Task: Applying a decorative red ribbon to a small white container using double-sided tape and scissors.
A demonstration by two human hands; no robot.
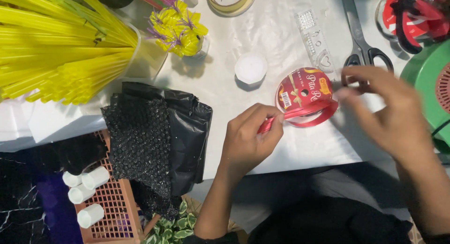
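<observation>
Spilling out of a clear tub at the far left, a thick sheaf of yellow straws [56, 47] fans across the white table [262, 33], and just at its three o'clock stands a small cup of yellow paper flowers [180, 28] with purple centres. Below them, at about six o'clock from the tub, a black plastic bag [187, 131] with a sheet of black bubble wrap [138, 141] droops over the table edge onto a brown plastic crate [112, 211], beside which lie four short white tubes [86, 194].

Moving right, a white round lid [251, 68] sits near the table's middle, with a roll of tape [230, 1] at its twelve o'clock. The left hand [246, 141] is closed in a pinch, thumb and fingers clamped on the free end of red ribbon [300, 113]. That ribbon runs to the red ribbon spool [303, 96], which lies flat on the table at the hand's two o'clock, touching distance away.

At the spool's twelve o'clock lies a clear plastic ruler [314, 37], and at one o'clock black-handled scissors [361, 37]. The right hand [389, 112] hovers at the spool's three o'clock (blurred, so take this loosely); its fingertips seem to meet at the ribbon loop beside the spool, but I cannot tell whether they grip it. A green round fan [429, 84] pokes in at the far right.
</observation>
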